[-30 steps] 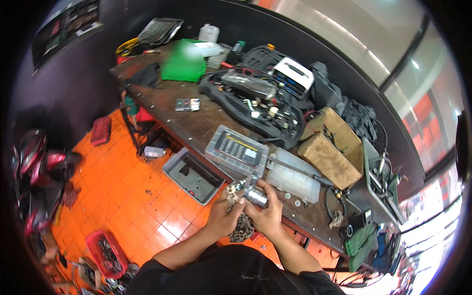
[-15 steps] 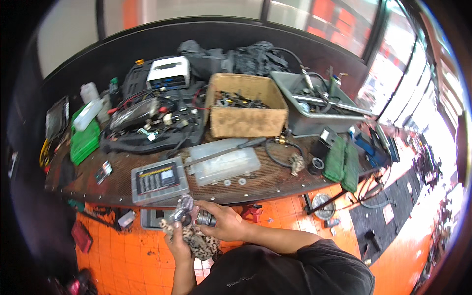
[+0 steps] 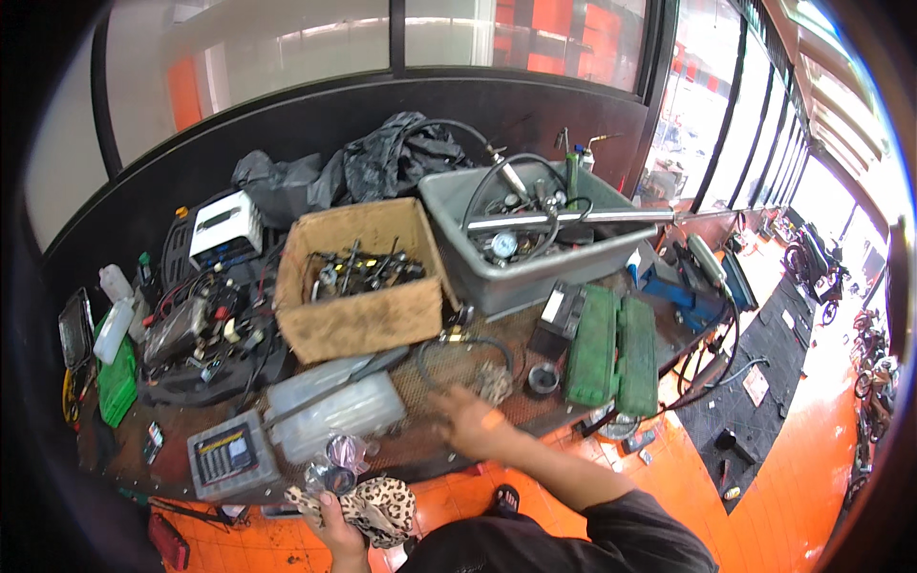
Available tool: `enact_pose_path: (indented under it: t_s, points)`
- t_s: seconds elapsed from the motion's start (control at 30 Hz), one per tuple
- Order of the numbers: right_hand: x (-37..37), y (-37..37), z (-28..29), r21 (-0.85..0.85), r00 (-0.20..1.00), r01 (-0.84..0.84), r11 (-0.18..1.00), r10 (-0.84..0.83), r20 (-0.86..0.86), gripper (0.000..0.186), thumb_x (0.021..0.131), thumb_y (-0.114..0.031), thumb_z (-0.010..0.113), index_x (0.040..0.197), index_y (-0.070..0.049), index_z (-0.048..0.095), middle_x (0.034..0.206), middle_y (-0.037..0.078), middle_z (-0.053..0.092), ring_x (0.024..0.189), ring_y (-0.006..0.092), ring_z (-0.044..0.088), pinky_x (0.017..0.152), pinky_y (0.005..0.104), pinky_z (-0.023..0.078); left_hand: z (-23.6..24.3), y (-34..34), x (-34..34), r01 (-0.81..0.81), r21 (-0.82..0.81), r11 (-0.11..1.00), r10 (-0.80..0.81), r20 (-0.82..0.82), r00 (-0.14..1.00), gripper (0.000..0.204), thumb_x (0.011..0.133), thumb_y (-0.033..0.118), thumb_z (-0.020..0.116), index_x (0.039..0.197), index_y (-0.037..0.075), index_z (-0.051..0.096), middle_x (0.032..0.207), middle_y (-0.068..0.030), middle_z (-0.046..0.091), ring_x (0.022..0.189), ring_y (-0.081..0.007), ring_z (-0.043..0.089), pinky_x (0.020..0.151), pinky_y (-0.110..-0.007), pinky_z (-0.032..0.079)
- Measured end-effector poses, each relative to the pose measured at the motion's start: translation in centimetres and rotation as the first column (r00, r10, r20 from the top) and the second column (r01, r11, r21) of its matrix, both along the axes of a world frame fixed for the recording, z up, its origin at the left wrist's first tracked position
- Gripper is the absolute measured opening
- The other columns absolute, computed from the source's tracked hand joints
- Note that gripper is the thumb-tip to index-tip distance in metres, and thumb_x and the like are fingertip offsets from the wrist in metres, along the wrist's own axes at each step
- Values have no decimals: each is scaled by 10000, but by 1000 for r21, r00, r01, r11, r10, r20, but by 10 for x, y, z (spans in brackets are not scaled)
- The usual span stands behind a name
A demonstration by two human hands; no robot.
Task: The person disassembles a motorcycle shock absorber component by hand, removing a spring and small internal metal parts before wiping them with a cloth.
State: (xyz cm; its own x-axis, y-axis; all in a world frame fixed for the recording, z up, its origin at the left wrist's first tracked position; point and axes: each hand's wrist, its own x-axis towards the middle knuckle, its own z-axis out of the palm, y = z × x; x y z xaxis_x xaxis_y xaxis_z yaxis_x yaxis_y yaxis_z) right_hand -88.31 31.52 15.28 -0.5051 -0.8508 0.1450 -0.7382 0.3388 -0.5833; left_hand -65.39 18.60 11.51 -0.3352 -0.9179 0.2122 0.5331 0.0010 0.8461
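My left hand (image 3: 336,531) is closed round a leopard-print cloth (image 3: 382,508) below the bench's front edge. A crinkled clear plastic wrapper (image 3: 348,452) and a round, dark metal part (image 3: 337,479) stick up above its thumb. My right hand (image 3: 470,423) reaches over the front of the workbench (image 3: 506,432), right of a clear plastic case (image 3: 349,420). Its fingers are blurred, and whether they hold or touch anything is unclear. A crumpled rag (image 3: 494,384) and a dark hose (image 3: 478,341) lie just beyond it.
A cardboard box (image 3: 368,325) of metal parts stands mid-bench, beside a grey tub (image 3: 544,277) of hoses and a gauge. To the right are an open green case (image 3: 611,353) and a dark cup (image 3: 543,379). A small organizer case (image 3: 231,456) sits near the left front edge.
My right hand has left the plastic-wrapped part and moved right over the bench; the metal cylinder it held no longer shows. The view has swung right. My left hand keeps the cloth.
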Motion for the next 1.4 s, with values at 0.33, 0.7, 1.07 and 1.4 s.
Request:
enact_pose_path:
  t_s: [0.33, 0.7, 1.07, 1.4]
  points:
    - [-106, 124, 49, -314, 930, -354, 881, 368, -17, 440, 802, -168, 714, 1186, -2, 577, 1120, 223, 591, 927, 360, 634, 778, 392, 529, -26, 33, -78, 128, -85, 988, 15, 882, 471, 279, 980, 173, 504, 1042, -63, 638, 1088, -217, 649, 1049, -305, 575, 958, -432, 407]
    - [-220, 174, 120, -100, 844, 60, 993, 3, 537, 374, 752, -206, 786, 1032, 22, 691, 1013, 166, 707, 829, 267, 710, 735, 333, 569, -34, 39, -125, 104, -476, 873, 384, 804, 454, 298, 971, 168, 496, 1068, -92, 606, 1093, -230, 637, 972, -315, 592, 937, -408, 430]
    - [-304, 104, 179, -71, 925, -267, 961, 235, -297, 452, 692, -120, 775, 1100, 13, 632, 1007, 164, 649, 836, 315, 652, 710, 382, 536, -36, 32, -120, 104, -476, 873, 396, 817, 419, 298, 965, 166, 500, 1081, -91, 599, 1128, -235, 613, 995, -318, 584, 942, -411, 427]
    - [-357, -41, 133, 795, 825, -243, 555, 550, -132, 417, 799, -268, 703, 1160, -75, 623, 1010, 148, 668, 1009, 305, 619, 854, 437, 478, -37, 25, -124, 137, -475, 869, 387, 826, 410, 300, 960, 164, 504, 1092, -90, 594, 1159, -239, 591, 1016, -321, 576, 947, -414, 425]
